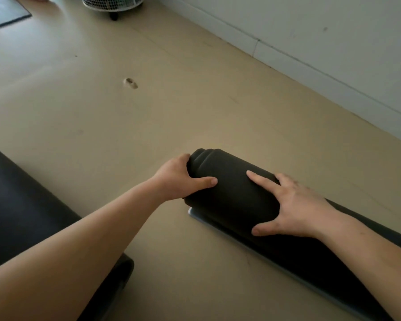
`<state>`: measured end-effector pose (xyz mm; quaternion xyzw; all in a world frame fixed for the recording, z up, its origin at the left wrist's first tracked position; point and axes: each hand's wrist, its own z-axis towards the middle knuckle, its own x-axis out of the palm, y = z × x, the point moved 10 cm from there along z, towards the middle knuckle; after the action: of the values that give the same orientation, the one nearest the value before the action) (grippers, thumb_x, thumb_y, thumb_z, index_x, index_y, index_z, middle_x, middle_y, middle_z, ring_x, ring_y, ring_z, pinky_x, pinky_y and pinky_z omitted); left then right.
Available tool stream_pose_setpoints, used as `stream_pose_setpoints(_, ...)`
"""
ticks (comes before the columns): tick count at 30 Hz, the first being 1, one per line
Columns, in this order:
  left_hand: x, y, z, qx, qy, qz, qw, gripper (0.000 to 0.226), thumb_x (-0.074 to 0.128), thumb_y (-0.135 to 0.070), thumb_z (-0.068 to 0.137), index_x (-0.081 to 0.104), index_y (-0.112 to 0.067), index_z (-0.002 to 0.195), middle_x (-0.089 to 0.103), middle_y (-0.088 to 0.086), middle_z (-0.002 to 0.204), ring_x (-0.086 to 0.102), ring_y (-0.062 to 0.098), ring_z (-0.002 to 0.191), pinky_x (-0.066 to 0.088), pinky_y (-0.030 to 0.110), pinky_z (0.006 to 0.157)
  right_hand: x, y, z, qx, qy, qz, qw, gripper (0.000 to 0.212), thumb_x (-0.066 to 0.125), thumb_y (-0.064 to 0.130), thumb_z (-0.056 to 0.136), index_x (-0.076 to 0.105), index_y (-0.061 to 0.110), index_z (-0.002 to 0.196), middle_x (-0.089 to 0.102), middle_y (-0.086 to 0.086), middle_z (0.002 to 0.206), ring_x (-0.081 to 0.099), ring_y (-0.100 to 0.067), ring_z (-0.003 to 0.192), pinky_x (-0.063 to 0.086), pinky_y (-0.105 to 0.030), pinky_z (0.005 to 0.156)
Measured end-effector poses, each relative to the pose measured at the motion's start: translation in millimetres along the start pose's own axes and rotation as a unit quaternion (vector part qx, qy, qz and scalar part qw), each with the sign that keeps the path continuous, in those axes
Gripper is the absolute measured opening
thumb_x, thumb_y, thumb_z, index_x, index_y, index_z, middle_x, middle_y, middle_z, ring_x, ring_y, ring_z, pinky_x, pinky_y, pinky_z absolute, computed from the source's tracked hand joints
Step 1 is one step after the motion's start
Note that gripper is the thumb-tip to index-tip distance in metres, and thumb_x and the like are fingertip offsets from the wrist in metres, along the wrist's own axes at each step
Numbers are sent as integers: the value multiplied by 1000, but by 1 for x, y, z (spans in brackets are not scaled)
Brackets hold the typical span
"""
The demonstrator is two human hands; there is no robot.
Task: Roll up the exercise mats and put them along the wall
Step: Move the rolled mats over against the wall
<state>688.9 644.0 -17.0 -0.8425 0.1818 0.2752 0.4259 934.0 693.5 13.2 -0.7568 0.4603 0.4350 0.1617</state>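
Rolled black exercise mat (236,193) lies on the beige floor (148,126), near the white wall (310,31) but apart from it, roughly parallel to the baseboard. Left hand (178,179) grips the roll's near end, fingers curled round the stepped end face, thumb on top. Right hand (294,205) is flat and spread, pressing on top of the roll, nothing grasped. Mat's loose outer edge (202,217) sticks out on the floor under the roll, grey underside showing. Bare strip of floor between roll and wall. Second black mat (21,205) lies lower left under the left forearm. Wire fan (112,2) and a grey floor mat (2,12) are at the far end.
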Motion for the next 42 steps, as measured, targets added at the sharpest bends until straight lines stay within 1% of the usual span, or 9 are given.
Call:
stream_pose_setpoints(5, -1, 5, -6, 26, -36, -26, 999, 93, 87, -60, 70, 48, -27, 147, 63, -11, 125, 62, 13, 112, 55, 34, 97, 4, -1, 1, 3, -17, -17, 1000, 127, 69, 93, 53, -17, 73, 144, 15, -5, 169, 23, -26, 154, 33, -45, 118)
stream_pose_setpoints(12, 18, -18, -19, 66, -39, -22, 997, 67, 81, -47, 84, 53, -26, 141, 66, -10, 122, 64, 15, 111, 55, 39, 98, 5, -15, -3, -2, -27, -21, 999, 131, 71, 93, 44, -17, 78, 140, 21, -4, 166, 30, -23, 149, 39, -42, 114)
stream_pose_setpoints(18, 64, -22, -22, 40, 3, -121, 992, 35, 70, -34, 95, 63, -25, 127, 71, -9, 109, 68, 12, 100, 58, 40, 94, 9, -33, -11, 5, -37, -27, 999, 128, 69, 95, 43, -14, 80, 140, 21, -2, 166, 28, -22, 149, 35, -42, 117)
stream_pose_setpoints(21, 72, -23, -23, 46, 5, -97, 994, 37, 67, -35, 97, 61, -24, 132, 71, -8, 112, 67, 14, 103, 57, 40, 95, 12, -34, -12, 7, -21, -33, 999, 130, 73, 91, 48, -18, 78, 140, 14, -5, 169, 24, -26, 152, 34, -46, 119)
stream_pose_setpoints(25, 62, -44, -23, 78, -25, 90, 993, 47, 57, -48, 101, 53, -21, 139, 62, -1, 118, 60, 22, 110, 50, 36, 87, 15, -28, -12, 11, -17, -53, 998, 136, 76, 86, 54, -27, 71, 142, -3, -8, 172, 5, -28, 159, 24, -52, 124)
stream_pose_setpoints(28, 56, -55, -29, 106, -74, 141, 981, 51, 57, -50, 100, 52, -20, 140, 56, 1, 118, 54, 24, 114, 45, 34, 86, 13, -23, -10, 17, -23, -58, 998, 141, 79, 84, 53, -30, 68, 142, -3, -10, 172, 5, -30, 159, 24, -55, 123)
stream_pose_setpoints(31, 55, -51, -31, 117, -72, 107, 985, 48, 65, -48, 96, 58, -21, 135, 56, -2, 112, 55, 20, 106, 45, 34, 85, 13, -21, -11, 19, -38, -72, 996, 140, 77, 85, 54, -30, 67, 143, 2, -12, 171, 11, -31, 157, 27, -55, 122)
stream_pose_setpoints(37, 56, -30, -32, 96, -47, 53, 993, 69, 89, -45, 70, 61, -32, 131, 64, -12, 112, 62, 14, 106, 53, 42, 94, 22, -15, -17, 18, -84, -108, 990, 140, 70, 92, 54, -33, 63, 144, 7, -13, 166, 13, -34, 153, 26, -56, 118)
stream_pose_setpoints(42, 70, -39, -39, 130, -79, 41, 987, 70, 84, -44, 79, 57, -29, 141, 63, -11, 117, 58, 14, 109, 49, 34, 94, 21, -26, -22, 34, -90, -121, 988, 139, 69, 93, 55, -34, 61, 144, 5, -13, 165, 12, -34, 152, 26, -55, 119)
